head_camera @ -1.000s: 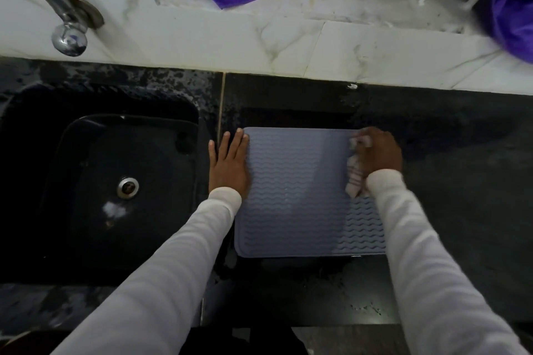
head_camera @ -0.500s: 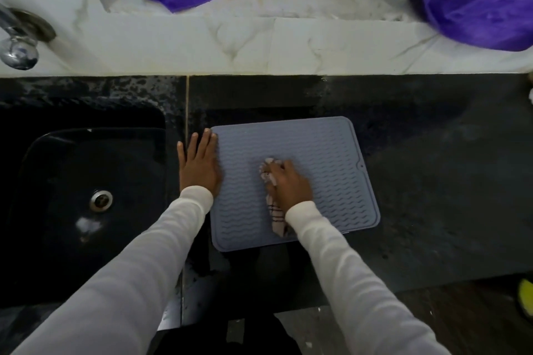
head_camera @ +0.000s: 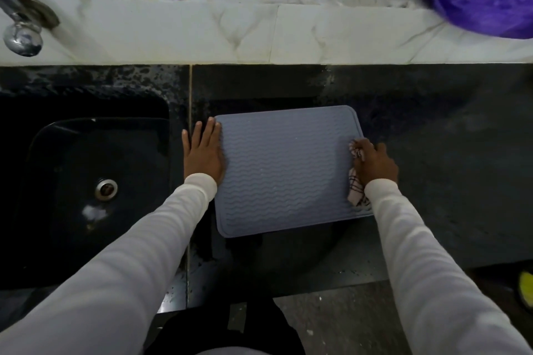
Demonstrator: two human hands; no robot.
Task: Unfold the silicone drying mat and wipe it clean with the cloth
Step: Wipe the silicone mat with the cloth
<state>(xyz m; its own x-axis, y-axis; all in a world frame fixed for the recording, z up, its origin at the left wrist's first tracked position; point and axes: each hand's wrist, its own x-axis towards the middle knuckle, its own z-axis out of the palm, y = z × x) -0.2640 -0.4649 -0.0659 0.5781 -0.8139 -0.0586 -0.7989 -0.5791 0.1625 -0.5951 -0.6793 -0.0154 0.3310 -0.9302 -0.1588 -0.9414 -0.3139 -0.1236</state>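
The left hand (head_camera: 204,153) lies flat with fingers together on the grey mat's (head_camera: 285,170) left edge, while the right hand (head_camera: 375,164) is clamped on the cloth (head_camera: 355,190) at the right edge.

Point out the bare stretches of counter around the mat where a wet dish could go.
The widest bare patch of black counter lies right of the right hand and its cloth. A narrower strip runs between the mat and the marble backsplash. It is crowded at the mat's left edge: the left hand fills the gap before the sink.
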